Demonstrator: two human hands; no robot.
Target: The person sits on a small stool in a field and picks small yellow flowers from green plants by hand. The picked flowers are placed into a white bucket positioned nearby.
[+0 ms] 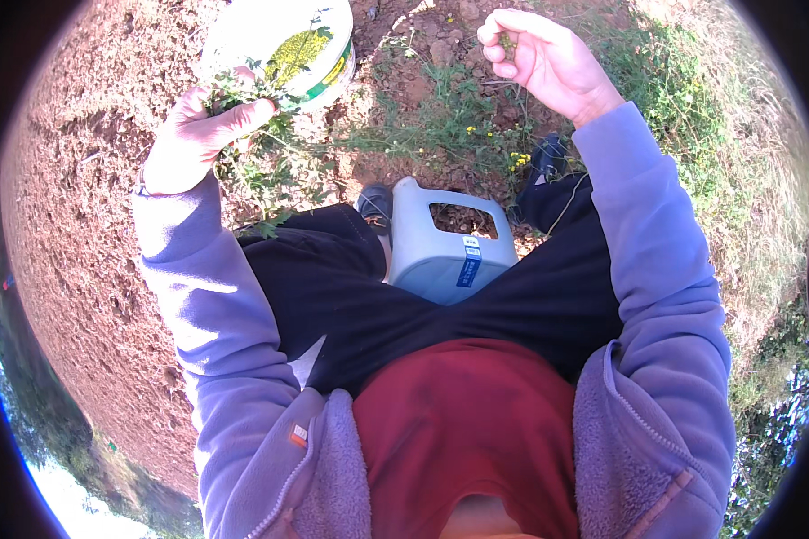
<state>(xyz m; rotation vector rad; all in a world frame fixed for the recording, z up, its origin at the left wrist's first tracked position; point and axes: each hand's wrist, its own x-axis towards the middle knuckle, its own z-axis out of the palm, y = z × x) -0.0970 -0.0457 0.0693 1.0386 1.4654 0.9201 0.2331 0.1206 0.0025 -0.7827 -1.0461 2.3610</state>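
My left hand (199,138), at the upper left, grips a bunch of leafy green stems (228,91) between thumb and fingers. The bunch is in front of the near side of a white plastic bucket (239,34), and one stem reaches up across its opening. Inside the bucket lies a heap of small yellow-green flower heads (290,57). My right hand (556,64) is raised at the upper right, palm partly turned up. Its curled fingers hold a few small yellow-green heads (506,43). The fingertips partly hide them.
A pale grey-blue plastic stool (414,239) with a cut-out is between my legs. Low green weeds with yellow flowers (520,160) grow ahead of my shoes (375,204). Bare reddish soil (94,202) spreads left; dry grass (762,135) lines the right.
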